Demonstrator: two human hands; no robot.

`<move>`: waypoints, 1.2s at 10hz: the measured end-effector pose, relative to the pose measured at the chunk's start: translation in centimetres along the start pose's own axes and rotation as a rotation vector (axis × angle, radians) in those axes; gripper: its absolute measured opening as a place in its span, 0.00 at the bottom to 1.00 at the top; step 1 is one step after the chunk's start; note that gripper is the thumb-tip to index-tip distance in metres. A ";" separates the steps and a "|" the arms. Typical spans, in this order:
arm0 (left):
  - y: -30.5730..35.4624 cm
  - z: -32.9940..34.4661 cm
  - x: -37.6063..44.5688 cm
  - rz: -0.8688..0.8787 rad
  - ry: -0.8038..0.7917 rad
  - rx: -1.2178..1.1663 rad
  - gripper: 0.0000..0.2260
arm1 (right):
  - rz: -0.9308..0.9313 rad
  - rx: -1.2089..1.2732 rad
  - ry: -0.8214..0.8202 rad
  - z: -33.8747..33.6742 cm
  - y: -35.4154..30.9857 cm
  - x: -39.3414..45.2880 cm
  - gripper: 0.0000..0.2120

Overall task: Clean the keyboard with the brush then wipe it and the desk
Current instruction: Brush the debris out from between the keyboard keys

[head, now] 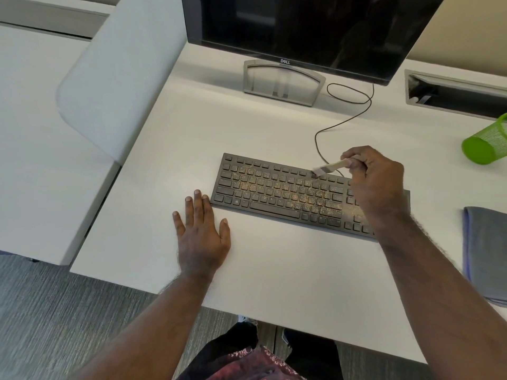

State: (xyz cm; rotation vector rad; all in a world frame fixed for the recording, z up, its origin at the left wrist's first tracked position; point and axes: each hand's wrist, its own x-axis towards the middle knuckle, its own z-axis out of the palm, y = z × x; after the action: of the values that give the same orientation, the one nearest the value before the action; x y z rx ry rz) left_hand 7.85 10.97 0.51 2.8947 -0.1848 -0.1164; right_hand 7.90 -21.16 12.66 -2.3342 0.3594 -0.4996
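On the white tabletop (274, 264), in front of a Dell monitor (307, 31), lies a black keyboard (279, 193) with much brown dust (like fine crumbs) spread over its keys. The right hand (375, 182) is above the right part of the keyboard and its grip pinches the pale handle of a small brush (329, 167); the dark bristles touch the upper row of keys. The left hand (200, 234) rests flat on the tabletop just beside the left end of the keyboard, fingers spread and straight, holding nothing. A thin black cable (343, 119) runs from the keyboard toward the monitor. At the right edge a folded grey cloth (485, 256) lies on the tabletop, and farther back a green mesh cup (485, 144) lies tipped over.
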 end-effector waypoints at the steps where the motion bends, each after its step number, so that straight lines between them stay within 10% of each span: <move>1: -0.1 0.1 0.0 0.002 0.007 -0.004 0.34 | -0.005 0.008 0.001 -0.5 0.4 0.0 0.07; 12: 0.0 0.3 0.0 0.002 0.044 -0.001 0.33 | -0.018 0.030 0.046 0.2 1.0 -1.0 0.07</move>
State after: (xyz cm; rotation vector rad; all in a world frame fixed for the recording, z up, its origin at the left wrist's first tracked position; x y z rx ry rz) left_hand 7.84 10.94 0.19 2.8930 -0.1792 -0.0529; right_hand 6.98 -21.34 11.55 -2.3016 0.3505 -0.5644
